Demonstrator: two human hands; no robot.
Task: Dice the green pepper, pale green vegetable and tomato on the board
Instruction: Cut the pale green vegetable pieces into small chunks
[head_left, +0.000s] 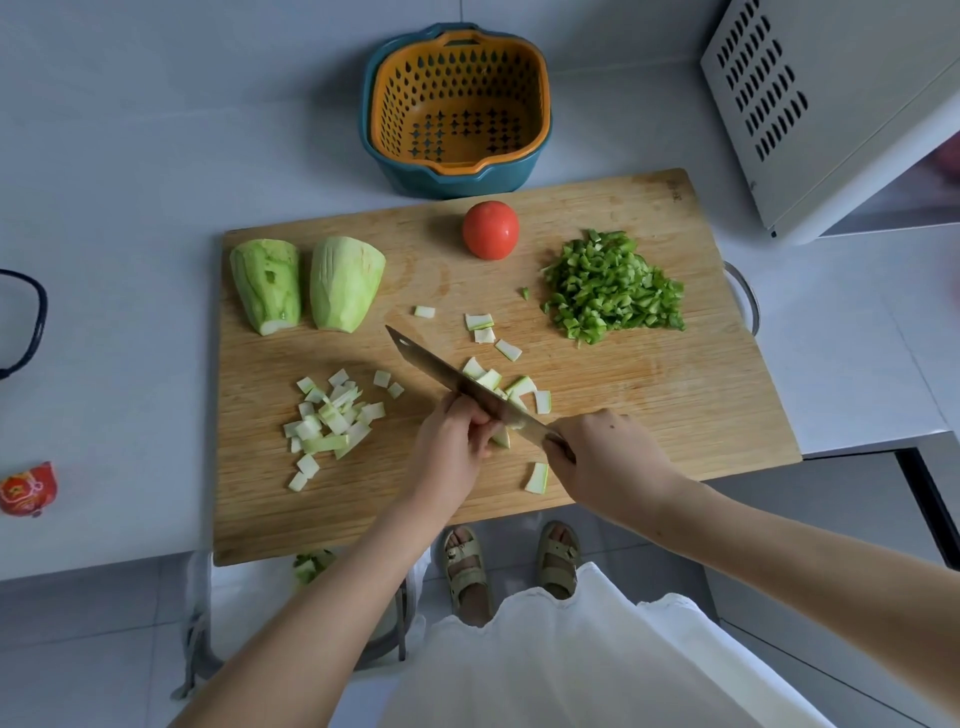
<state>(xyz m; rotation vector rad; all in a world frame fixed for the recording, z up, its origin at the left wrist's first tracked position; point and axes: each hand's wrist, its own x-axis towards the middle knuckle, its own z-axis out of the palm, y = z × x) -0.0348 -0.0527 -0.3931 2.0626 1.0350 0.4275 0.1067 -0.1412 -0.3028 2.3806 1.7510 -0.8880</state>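
On the wooden board, my right hand grips the handle of a knife, its blade angled up to the left. My left hand pinches a small strip of the pale green vegetable against the blade. Cut pale pieces lie in a heap at the left and scattered near the blade. Two uncut pale green chunks lie at the board's far left. A whole red tomato stands at the back. Diced green pepper is piled at the right.
An orange strainer inside a teal basket stands behind the board. A white appliance fills the back right corner. A red packet lies at the left of the counter. The board overhangs the counter's front edge, above a bin with green scraps.
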